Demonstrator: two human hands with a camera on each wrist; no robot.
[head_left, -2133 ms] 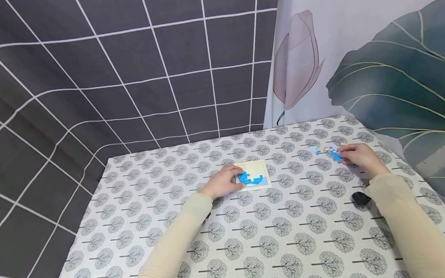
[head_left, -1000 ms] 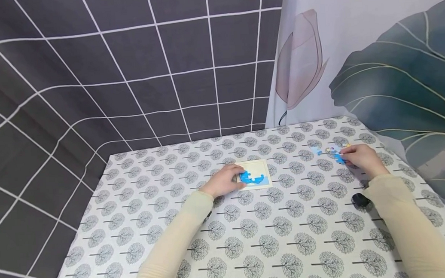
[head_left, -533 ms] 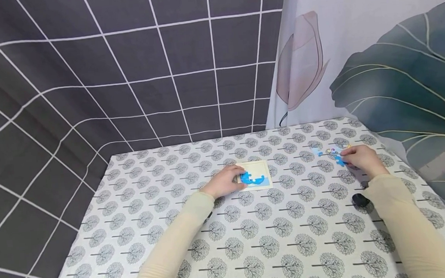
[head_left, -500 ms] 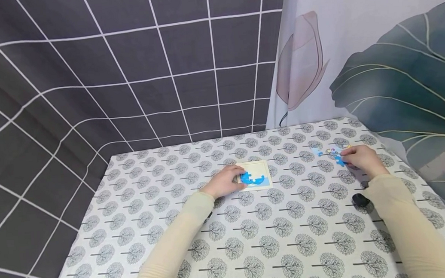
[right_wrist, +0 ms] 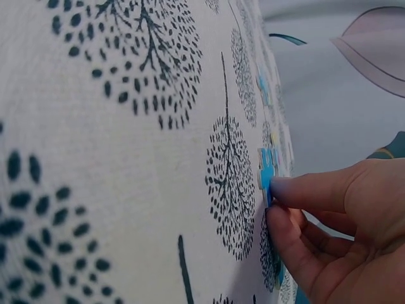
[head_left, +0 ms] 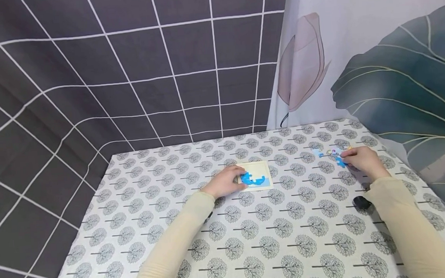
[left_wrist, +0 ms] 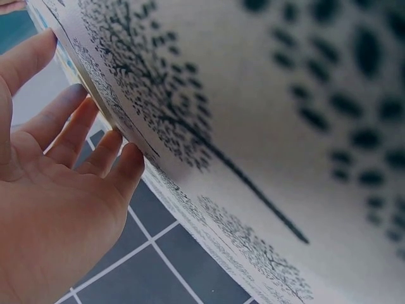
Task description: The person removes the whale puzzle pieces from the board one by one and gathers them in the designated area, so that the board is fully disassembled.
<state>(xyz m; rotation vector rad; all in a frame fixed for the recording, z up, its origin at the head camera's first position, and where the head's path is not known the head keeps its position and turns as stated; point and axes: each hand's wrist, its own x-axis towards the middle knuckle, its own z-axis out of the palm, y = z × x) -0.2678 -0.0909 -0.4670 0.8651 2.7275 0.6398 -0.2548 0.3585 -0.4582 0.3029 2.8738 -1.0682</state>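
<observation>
My left hand (head_left: 225,182) rests at the left side of a cream puzzle board (head_left: 261,168), its fingers loosely bent and touching the board's edge. Blue puzzle pieces (head_left: 259,181) lie in the board's lower part; the hand covers some of the left side. Over at the right, my right hand (head_left: 363,161) pinches a blue puzzle piece (right_wrist: 266,171) between thumb and index finger, low against the tablecloth. Just beyond it lie loose puzzle pieces, among them a light-blue one (head_left: 318,152) and a small yellow-and-purple one (head_left: 332,152). The right fingers partly hide others.
The tablecloth (head_left: 284,246) has a printed tree pattern. A dark grid curtain (head_left: 187,85) hangs behind and to the left, a leaf-print curtain (head_left: 404,74) to the right. A black object (head_left: 361,202) shows by the right wrist.
The blue piece at my right fingertips has shifted slightly towards me, away from the loose pieces behind it. My left hand keeps its place on the board. The head view has shifted a little.
</observation>
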